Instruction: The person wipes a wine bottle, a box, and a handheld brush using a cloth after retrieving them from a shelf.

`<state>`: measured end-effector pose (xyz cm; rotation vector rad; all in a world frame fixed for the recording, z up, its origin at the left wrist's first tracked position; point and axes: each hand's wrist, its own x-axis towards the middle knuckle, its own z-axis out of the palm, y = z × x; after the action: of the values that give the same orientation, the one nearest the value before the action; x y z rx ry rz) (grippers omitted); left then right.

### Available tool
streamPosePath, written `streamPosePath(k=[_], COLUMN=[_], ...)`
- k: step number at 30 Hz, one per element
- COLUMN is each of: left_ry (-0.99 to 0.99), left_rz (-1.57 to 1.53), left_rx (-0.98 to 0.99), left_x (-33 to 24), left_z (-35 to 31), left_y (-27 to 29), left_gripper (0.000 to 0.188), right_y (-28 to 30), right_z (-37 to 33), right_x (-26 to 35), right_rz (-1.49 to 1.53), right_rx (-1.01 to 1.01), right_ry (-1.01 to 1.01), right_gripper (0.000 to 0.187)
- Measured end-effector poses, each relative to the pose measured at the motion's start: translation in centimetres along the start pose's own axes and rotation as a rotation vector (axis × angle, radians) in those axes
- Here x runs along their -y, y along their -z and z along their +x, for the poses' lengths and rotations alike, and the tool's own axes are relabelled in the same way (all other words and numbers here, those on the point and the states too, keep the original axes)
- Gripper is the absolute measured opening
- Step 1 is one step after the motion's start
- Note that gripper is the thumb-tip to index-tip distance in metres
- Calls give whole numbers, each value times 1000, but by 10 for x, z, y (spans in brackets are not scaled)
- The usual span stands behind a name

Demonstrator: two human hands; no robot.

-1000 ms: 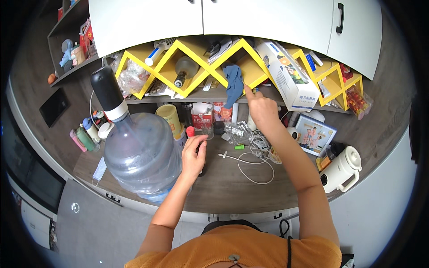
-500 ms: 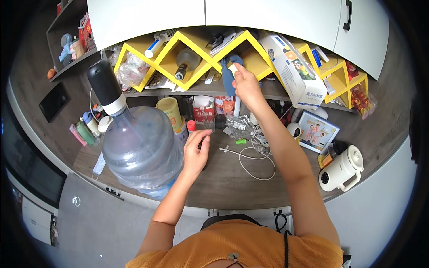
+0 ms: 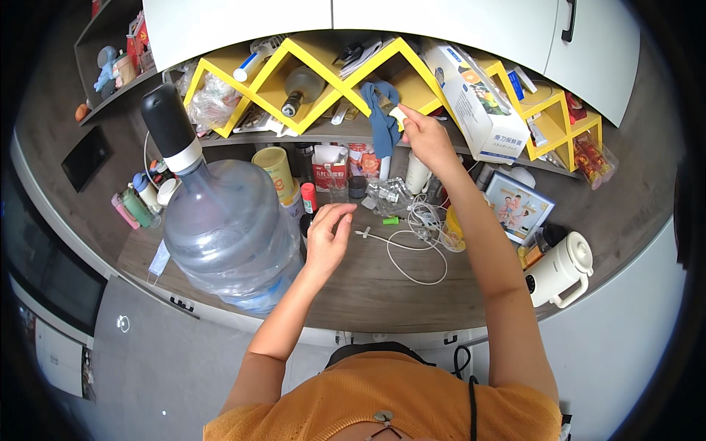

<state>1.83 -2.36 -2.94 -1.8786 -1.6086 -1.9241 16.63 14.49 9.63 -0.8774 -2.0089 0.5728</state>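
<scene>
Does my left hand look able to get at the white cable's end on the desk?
Probably yes: your left hand looks open and empty, just left of the white cable's end, with nothing visible between them.

Yellow piece [image 3: 398, 117] in right hand [image 3: 429, 140]

cream kettle [image 3: 562, 270] near framed photo [image 3: 517, 209]; blue figurine [image 3: 107, 58] upper left

Bright, even light; pale glints on the water jug [image 3: 224, 220]; fisheye bends the cabinets [image 3: 448, 29]; corners black.
</scene>
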Motion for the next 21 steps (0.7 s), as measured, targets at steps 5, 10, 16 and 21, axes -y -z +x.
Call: streamPosePath(k=[5,10,16,21], left_ry=[-5,40,60,50], left_rz=[22,10,1,-10], left_rx=[11,15,7,14], left_x=[3,1,-5,-3], left_z=[-6,-11,-14,-15], left_y=[1,5,9,8], left_gripper=[14,14,14,15], right_y=[15,25,12,8], right_z=[-7,-16,-17,8], right_x=[0,-15,23,8], right_rz=[-140,-648,-565,-396], right_rx=[-148,-411,-1,59], right_ry=[166,391,-40,-93], right_gripper=[39,43,41,43])
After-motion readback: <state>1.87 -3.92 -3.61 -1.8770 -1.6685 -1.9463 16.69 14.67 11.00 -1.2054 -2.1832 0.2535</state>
